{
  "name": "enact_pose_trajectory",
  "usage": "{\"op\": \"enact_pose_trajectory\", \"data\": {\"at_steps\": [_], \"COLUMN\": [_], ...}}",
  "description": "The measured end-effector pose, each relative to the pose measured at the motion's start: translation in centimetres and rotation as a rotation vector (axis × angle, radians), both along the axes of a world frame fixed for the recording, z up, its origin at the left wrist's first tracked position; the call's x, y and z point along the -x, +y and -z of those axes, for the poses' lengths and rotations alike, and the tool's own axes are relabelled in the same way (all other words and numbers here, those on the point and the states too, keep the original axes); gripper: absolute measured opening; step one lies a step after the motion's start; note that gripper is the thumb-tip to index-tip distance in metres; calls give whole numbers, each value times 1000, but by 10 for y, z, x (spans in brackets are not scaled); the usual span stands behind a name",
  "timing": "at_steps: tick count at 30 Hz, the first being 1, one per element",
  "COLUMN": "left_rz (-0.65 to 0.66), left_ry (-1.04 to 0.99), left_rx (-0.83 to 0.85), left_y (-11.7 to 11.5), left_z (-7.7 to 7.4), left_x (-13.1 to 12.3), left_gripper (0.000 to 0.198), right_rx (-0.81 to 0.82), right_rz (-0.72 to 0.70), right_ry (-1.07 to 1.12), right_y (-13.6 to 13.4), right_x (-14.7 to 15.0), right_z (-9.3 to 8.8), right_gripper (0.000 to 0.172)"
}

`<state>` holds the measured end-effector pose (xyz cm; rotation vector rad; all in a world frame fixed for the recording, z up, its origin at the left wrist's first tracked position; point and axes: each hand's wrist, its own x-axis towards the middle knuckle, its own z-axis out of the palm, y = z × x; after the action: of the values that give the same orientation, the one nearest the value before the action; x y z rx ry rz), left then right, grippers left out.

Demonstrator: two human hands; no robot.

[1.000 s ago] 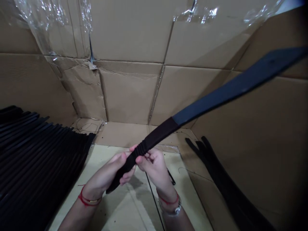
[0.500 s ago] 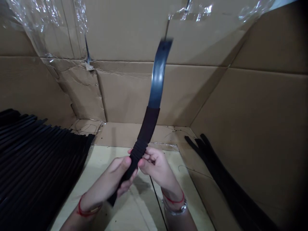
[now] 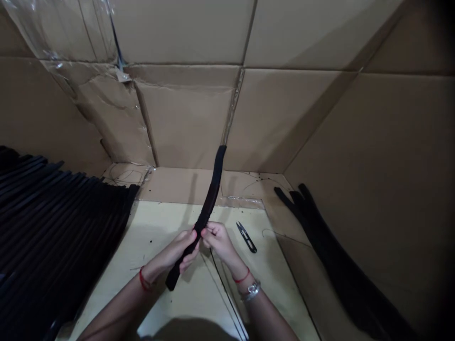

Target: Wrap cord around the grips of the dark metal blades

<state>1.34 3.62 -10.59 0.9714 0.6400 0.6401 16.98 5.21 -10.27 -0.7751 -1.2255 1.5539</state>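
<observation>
1. The left hand (image 3: 181,247) is closed around the lower part of a black strip (image 3: 210,192). The right hand (image 3: 217,238) pinches it with the fingertips, just beside at 3 o'clock.
2. The strip's lower end hangs over the bench (image 3: 156,227) at 7 o'clock, and the rest curves up toward 12.
3. The step looks like working the strip's covering along. More of that calls for a firm left-hand hold.
4. Snips (image 3: 246,237) lie untouched at 3 o'clock. Stacked strips (image 3: 53,222) sit at 9, and the cardboard wall (image 3: 185,113) stands at 12.

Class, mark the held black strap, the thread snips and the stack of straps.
black strap (image 3: 212,189), head view, length above the hands.
thread snips (image 3: 246,237), head view, its middle.
stack of straps (image 3: 60,227), head view, top surface.
</observation>
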Motion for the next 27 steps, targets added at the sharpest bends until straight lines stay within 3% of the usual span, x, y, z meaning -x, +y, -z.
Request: {"op": "enact_pose_trajectory", "data": {"at_steps": [4,7,11,16,21,27], "left_rz": [119,32,-157,-114,-235,-121], "left_ry": [-53,-51,-14,-17,49,102], "left_rx": [69,86,89,111,103,146], "left_y": [-5,-11,-13,-9,-4,-10], "left_z": [28,35,38,42,43,38], "left_x": [-10,-16,-11,-3,-1,0], "left_gripper": [57,49,37,51,48,57], "right_rx": [50,70,77,81,95,74], "right_rz": [26,99,164,138,134,165], "right_ry": [-45,-85,-127,-158,-159,-155], "right_y": [-8,-12,-12,-16,-15,-15], "right_x": [-3,-2,3,9,11,11], "right_z": [25,30,35,35,40,43], "right_gripper": [50,43,44,43,40,39]}}
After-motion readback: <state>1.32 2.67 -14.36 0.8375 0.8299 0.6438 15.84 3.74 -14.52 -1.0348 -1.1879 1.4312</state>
